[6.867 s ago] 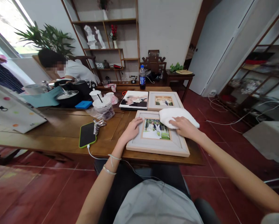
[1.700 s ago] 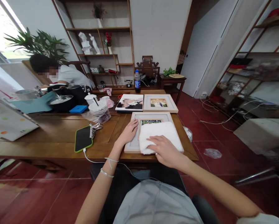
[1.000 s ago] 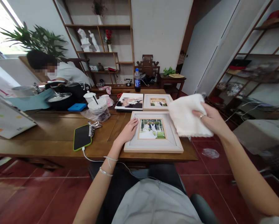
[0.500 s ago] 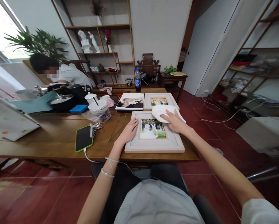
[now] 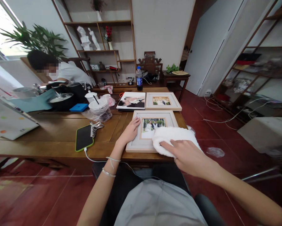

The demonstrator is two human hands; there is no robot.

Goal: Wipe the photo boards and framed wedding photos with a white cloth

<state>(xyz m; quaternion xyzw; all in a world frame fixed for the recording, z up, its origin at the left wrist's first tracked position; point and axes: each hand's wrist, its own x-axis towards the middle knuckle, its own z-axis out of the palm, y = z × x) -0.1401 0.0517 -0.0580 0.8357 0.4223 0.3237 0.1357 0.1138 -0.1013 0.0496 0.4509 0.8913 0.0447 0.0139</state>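
Note:
A pale wooden picture frame (image 5: 137,142) with a wedding photo lies flat at the near edge of the brown table (image 5: 60,131). My left hand (image 5: 130,131) rests flat on the frame's left border, fingers stretched out. My right hand (image 5: 186,155) presses a white cloth (image 5: 171,136) onto the frame's near right corner, fingers laid over the cloth. The cloth covers the lower right part of the frame and the photo's lower corner.
Behind the frame lie a second framed photo (image 5: 162,101) and a photo book (image 5: 131,101). A green-cased phone (image 5: 83,137) on a cable, a plastic cup in a bag (image 5: 98,110), pots and a blue bottle (image 5: 138,78) share the table. A person (image 5: 58,70) sits far left.
My right hand has dragged the cloth from the frame's far right corner toward me to its near right corner. The left hand has stayed on the frame's left border.

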